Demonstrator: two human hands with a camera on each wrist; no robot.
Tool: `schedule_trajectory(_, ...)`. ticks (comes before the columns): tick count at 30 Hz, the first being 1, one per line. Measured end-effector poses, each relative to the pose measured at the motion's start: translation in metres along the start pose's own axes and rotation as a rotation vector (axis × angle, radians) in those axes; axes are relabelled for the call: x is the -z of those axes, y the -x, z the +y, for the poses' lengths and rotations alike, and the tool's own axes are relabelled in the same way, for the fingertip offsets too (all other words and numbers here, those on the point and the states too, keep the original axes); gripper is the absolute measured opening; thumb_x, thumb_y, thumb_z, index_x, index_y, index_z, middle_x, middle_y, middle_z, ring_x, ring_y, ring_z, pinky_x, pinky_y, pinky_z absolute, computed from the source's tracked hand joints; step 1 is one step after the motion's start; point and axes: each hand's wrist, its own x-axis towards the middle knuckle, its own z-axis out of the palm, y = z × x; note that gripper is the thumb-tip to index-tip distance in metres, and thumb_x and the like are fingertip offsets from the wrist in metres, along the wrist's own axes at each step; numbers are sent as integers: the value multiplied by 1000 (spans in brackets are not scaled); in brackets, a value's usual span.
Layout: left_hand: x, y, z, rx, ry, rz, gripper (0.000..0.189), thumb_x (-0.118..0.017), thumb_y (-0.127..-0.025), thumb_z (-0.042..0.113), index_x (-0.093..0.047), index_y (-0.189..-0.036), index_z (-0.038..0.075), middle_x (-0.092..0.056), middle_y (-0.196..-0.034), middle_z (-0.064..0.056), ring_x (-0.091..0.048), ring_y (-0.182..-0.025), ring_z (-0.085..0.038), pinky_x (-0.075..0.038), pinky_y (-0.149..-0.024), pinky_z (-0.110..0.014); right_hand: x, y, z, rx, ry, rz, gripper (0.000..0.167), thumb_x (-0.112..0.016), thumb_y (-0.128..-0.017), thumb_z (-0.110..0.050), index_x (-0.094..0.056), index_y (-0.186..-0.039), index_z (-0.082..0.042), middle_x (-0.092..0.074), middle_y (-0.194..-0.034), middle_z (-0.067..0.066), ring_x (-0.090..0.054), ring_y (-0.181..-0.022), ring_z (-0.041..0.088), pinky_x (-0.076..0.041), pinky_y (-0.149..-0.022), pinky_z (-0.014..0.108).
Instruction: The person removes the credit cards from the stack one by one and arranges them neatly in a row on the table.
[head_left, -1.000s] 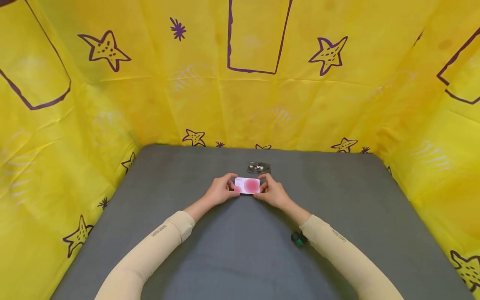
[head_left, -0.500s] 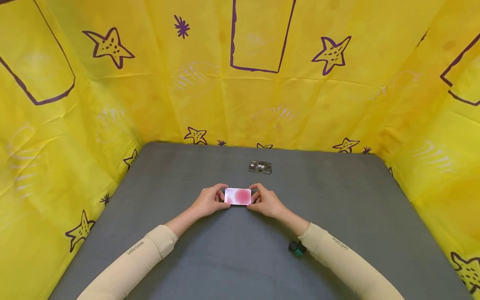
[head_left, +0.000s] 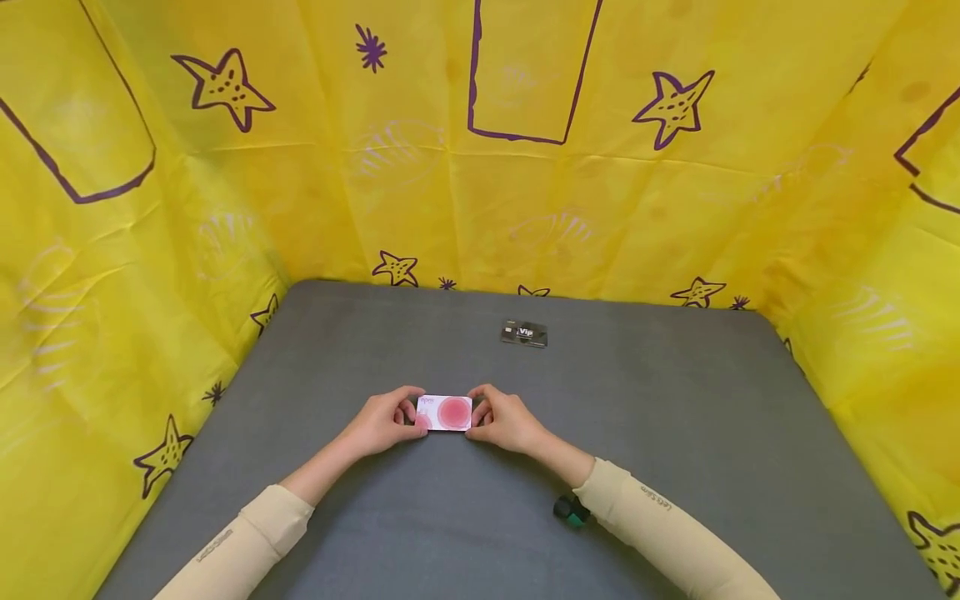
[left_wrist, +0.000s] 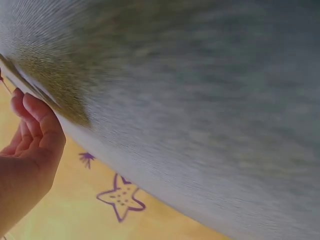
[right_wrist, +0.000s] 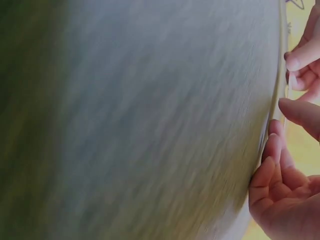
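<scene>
A white card with pink circles (head_left: 443,413) is held flat over the middle of the grey table. My left hand (head_left: 386,420) pinches its left end between thumb and fingers, while my right hand (head_left: 507,420) grips the right end the same way. Farther back lies a black card marked "Vip" (head_left: 524,333), apart from both hands. In the left wrist view the left hand (left_wrist: 37,135) shows with curled fingers at the image's edge. Both hands appear along the right side of the right wrist view, the right hand (right_wrist: 287,195) lower; the card's face is hidden there.
The grey table (head_left: 675,417) is enclosed at the back and sides by a yellow cloth (head_left: 420,200) with drawn starfish. A small black and green device (head_left: 572,511) sits by the right cuff.
Both hands have drawn the pink-and-white card toward the body and a little left, away from the black card. Their hold on it stays the same, and the view has shifted slightly.
</scene>
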Motion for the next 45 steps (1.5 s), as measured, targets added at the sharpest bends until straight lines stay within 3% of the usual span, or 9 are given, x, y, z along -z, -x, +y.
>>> schedule_trajectory(12,26,29,-11,84,-10,-78,54,-83,-78,16,-58,-123,-1,-59,-80,-1,-46,-59,-8,-39,-56,-23,-22,-9,-21,45,64,-49,50,-84,-76,-21,-58,-115,-6,-66,-84,-1,-51,-63,3,-42,-62,21)
schedule_trajectory(21,41,43,-18,111,-18,-93,54,-81,-79,15,-57,-123,-3,-59,-81,-3,-46,-59,-9,-39,-55,-23,-39,-22,-35,19,220,-68,49,-84,-73,-35,-60,-112,-15,-61,-90,-7,-48,-80,9,-38,-70,23)
schedule_trajectory(34,64,50,-26,154,-62,-123,56,-79,-80,13,-54,-127,-5,-56,-84,-5,-48,-65,-14,-41,-59,-25,-61,-42,-53,14,318,-46,47,-82,-74,-40,-61,-109,-18,-56,-91,-9,-45,-86,9,-34,-72,27)
schedule_trajectory(45,72,58,-35,210,-84,-96,59,-80,-80,17,-54,-128,-4,-55,-84,-5,-48,-69,-17,-41,-60,-26,-73,-48,-65,-10,328,-65,46,-81,-76,-41,-61,-112,-18,-53,-90,-9,-45,-85,8,-33,-72,26)
